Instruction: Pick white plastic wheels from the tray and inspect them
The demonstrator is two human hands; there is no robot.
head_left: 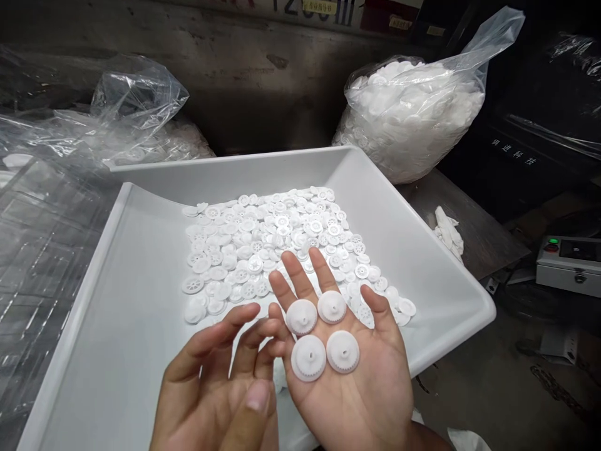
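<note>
My right hand is turned palm up with its fingers spread, above the near part of a white tray. Several round white plastic gears rest on its palm and finger bases, each with a small raised hub facing up and fine teeth along the rim. Close beside it on the left is my left hand, its fingers half curled and apart, with nothing visible in them. Its fingertips reach the edge of my right hand. Behind both hands, many similar white gears lie loosely over the tray's floor.
A clear bag full of white parts stands behind the tray's right corner. To the left are more clear plastic bags and transparent plastic trays. A grey box with a green light is at the far right, near a crumpled white cloth.
</note>
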